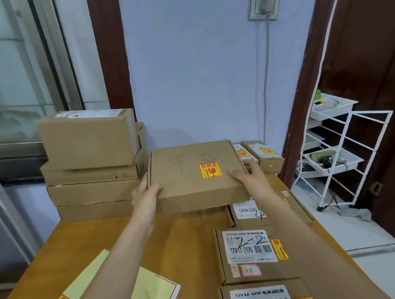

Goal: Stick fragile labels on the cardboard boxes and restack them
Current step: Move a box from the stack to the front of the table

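Table [188,235] edge cut off btm; left hand [145,193] & right hand [248,175] grip flat box [194,174], undersides hidden.

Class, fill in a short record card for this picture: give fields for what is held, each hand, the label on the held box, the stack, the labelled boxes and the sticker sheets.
held: flat box, lifted above the table
left hand: grip on the box's left edge
right hand: grip on the box's right edge
label: red and yellow, stuck on the box's top
stack: plain boxes, back left
labelled boxes: row along the table's right side
sticker sheets: near edge, under the left forearm
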{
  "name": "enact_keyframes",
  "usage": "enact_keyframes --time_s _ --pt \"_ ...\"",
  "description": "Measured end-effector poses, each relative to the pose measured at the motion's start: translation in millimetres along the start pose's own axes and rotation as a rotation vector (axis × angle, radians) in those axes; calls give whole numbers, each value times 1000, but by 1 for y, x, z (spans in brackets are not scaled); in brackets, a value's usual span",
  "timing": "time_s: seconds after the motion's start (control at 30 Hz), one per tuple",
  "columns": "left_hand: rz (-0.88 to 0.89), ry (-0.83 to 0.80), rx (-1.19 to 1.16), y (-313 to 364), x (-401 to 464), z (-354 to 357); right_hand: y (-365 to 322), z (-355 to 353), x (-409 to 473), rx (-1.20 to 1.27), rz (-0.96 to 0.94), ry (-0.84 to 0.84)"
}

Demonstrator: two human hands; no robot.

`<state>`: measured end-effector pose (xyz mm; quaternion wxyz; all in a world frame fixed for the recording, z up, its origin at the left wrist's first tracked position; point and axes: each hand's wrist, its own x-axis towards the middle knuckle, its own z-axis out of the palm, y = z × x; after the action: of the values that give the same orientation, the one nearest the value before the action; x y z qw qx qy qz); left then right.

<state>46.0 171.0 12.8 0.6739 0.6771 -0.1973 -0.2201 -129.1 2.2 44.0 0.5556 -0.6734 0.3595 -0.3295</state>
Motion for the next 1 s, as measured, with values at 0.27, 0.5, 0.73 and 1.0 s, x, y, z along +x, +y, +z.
enact_keyframes --time_s 0.27,0.5,0.73,1.0 --pt "24 92 -80 -13 20 8 22 24 28 -142 -1 45" --pt "105 267 -155 -25 23 26 34 27 34 -65 -18 3" --pt "95 400 115 -35 33 37 42 29 42 -202 -9 -7" --pt "115 531 90 -42 47 45 46 44 53 -315 -24 57"
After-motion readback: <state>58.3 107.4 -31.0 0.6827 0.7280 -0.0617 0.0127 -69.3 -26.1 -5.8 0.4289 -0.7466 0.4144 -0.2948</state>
